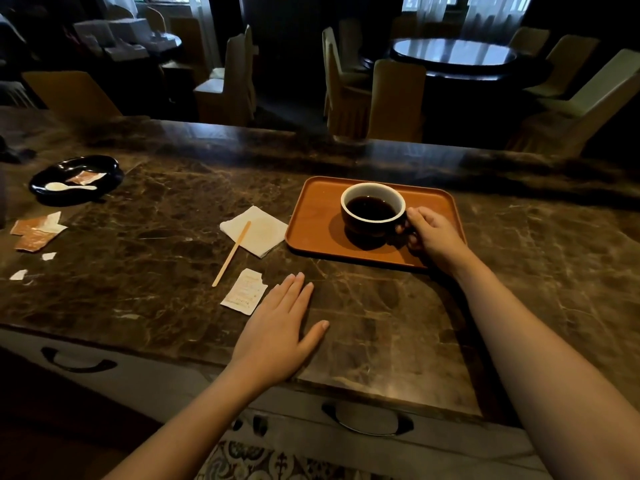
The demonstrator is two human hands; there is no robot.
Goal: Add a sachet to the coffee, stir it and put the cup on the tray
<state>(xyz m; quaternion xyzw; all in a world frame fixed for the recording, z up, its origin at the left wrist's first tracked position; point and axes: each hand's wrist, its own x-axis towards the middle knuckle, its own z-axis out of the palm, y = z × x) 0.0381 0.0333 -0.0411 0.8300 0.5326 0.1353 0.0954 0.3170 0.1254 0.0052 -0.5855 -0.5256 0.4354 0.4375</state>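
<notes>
Here, a dark brown marble counter with pale veins fronts a dim dining room of cloth-covered chairs and one round glossy table. Toward the counter's far edge lies one orange rectangular plastic tray, and on it stands one dark ceramic cup with a white inner wall, holding black coffee. Just beside the tray's left edge lies one white folded paper napkin, with one thin wooden stir stick resting partly across it. One torn-open white paper sachet lies nearer the counter's front edge. Near the left edge sits one black glossy dish holding one white spoon and one brown packet; two more brown packets and small paper scraps lie in front of it.

The right hand reaches over the tray's near right corner, fingers curled around the cup's handle. The left hand lies palm down on the counter, fingers spread and relaxed, touching the sachet's edge.
</notes>
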